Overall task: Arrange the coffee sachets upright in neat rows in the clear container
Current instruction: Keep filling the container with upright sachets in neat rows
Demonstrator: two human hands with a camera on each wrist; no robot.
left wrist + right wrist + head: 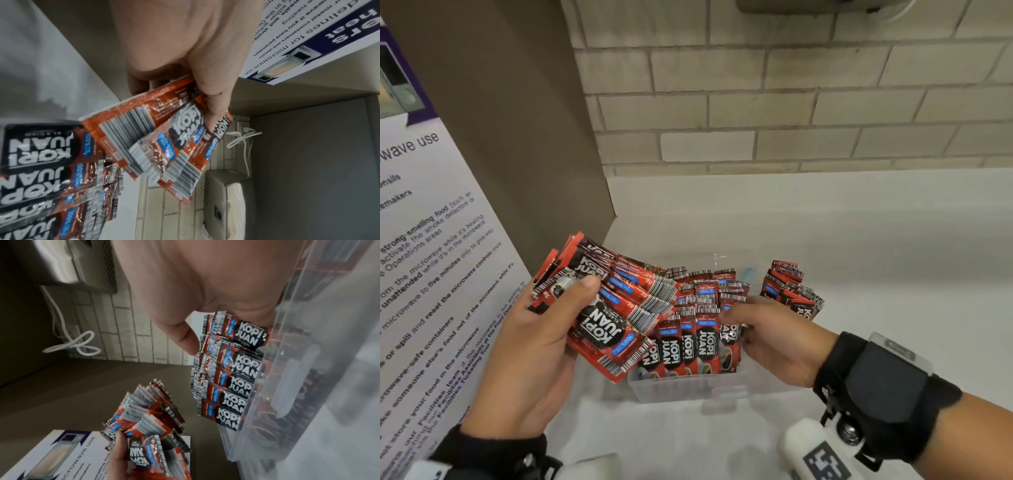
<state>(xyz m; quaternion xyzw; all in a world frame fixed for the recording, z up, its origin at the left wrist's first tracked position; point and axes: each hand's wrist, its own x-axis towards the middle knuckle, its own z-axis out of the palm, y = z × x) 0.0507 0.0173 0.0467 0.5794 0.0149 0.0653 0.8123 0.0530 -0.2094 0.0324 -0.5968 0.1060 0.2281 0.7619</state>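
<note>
Left hand [527, 342] grips fanned sachet bundle [616, 305] – long axes slanting toward lower right; right hand [774, 339] pinches upright sachets [688, 342] in clear container [688, 390], centre frame.

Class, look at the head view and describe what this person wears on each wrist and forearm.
Both hands are bare. The right wrist carries a wide black strap with a dark grey panel, a metal bolt and a white block printed with a black square code. The left wrist has a black cuff and a white mount.
</note>
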